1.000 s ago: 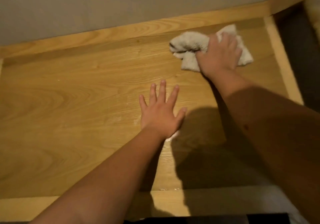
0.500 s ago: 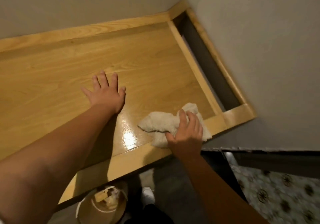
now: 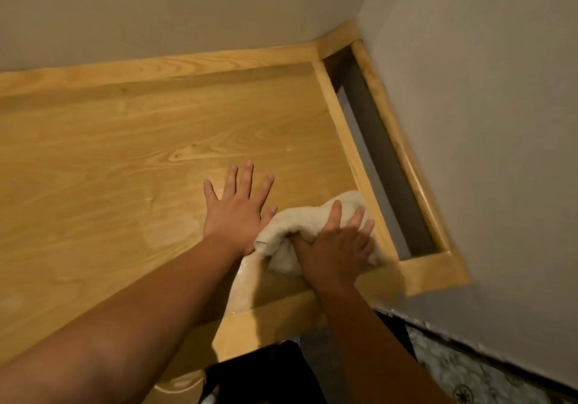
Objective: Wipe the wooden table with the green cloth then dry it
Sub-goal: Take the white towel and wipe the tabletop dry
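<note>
Wood grain fills the view as the left hand [image 3: 233, 213] lies flat on the table [image 3: 125, 159], fingers [image 3: 247, 174] spread wide and holding nothing. Over at the near right corner, the right hand [image 3: 336, 252] presses down on the cloth [image 3: 289, 230] (it looks cream-white, not green, in this light), fingers curled over and bunching the fabric. That cloth sits on the tabletop against the raised right rim [image 3: 341, 122], its left fold touching the left thumb. Grey walls [image 3: 484, 122] close the corner, and patterned floor [image 3: 469, 375] shows below right.
</note>
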